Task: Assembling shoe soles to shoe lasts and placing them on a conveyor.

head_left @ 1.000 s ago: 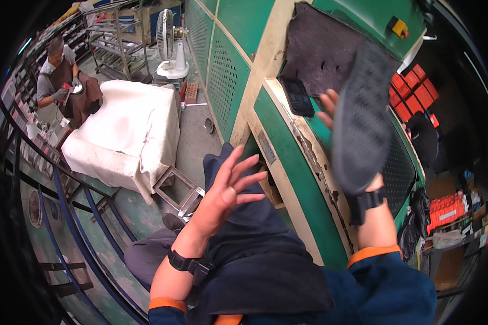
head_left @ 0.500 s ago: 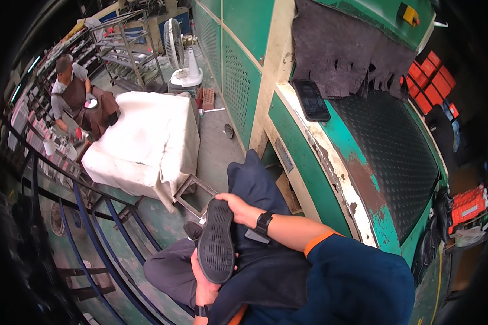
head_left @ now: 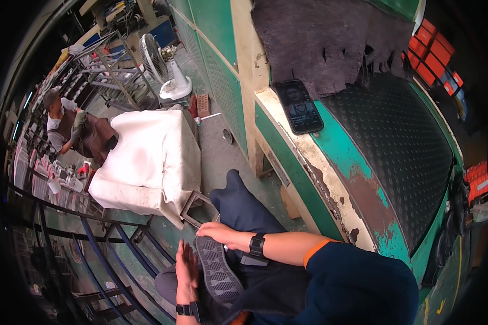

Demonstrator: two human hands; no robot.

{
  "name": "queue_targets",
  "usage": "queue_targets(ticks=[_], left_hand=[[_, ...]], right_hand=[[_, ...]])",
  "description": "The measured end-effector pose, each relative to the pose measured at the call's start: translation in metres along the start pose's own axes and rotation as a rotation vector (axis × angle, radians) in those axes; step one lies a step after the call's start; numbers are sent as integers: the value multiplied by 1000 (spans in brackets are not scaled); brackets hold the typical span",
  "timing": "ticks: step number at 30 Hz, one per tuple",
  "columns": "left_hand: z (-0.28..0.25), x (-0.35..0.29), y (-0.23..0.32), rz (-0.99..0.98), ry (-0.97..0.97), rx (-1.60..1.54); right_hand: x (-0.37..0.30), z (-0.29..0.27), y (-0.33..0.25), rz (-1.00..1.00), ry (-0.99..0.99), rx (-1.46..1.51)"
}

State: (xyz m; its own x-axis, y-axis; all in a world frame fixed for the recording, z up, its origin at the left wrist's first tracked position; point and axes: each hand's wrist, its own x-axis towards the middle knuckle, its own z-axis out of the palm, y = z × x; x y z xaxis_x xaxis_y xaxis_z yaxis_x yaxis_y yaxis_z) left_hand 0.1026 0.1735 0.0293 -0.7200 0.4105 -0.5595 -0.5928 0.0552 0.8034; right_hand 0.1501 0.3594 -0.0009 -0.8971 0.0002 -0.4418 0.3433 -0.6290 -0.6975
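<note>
A dark shoe sole (head_left: pixel 217 268) with a grey patterned tread facing up rests over my lap, one end toward me. Its far end is gripped by my right hand (head_left: pixel 218 233), with the fingers bent over the edge. Beside the sole's left edge, my left hand (head_left: pixel 187 268) is upright with its fingers stretched out and holds nothing. Whether its palm touches the sole I cannot tell. Both wrists wear black bands. The underside, and any upper attached to it, is hidden.
A cloth-covered block (head_left: pixel 146 157) stands ahead, with a dark metal rack (head_left: pixel 111 260) to the left. On the right, a green machine (head_left: pixel 330 146) carries a phone (head_left: pixel 299 108). A white fan (head_left: pixel 173 81) and a seated co-worker (head_left: pixel 81 127) are farther off.
My left hand has come off the near end of the sole and opened out to its left. The upward tread looks different and greyer. The view has shifted; the co-worker's hands have come together.
</note>
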Motion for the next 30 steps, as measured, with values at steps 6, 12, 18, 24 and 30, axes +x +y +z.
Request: queue_targets(ticks=[6, 12, 18, 24, 30], left_hand=[[11, 35, -20, -218, -153, -243], [18, 40, -1, -81, -45, -446], [-18, 57, -24, -148, -197, -452], [-1, 20, -21, -65, -49, -487], [-12, 0, -27, 109, 65, -295]], right_hand=[[2, 0, -6, 2, -32, 93], [28, 12, -24, -155, -340, -415], [26, 19, 7, -461, -369, -465], [-1, 41, 14, -269, -88, -549], [-18, 57, 11, -460, -120, -565]])
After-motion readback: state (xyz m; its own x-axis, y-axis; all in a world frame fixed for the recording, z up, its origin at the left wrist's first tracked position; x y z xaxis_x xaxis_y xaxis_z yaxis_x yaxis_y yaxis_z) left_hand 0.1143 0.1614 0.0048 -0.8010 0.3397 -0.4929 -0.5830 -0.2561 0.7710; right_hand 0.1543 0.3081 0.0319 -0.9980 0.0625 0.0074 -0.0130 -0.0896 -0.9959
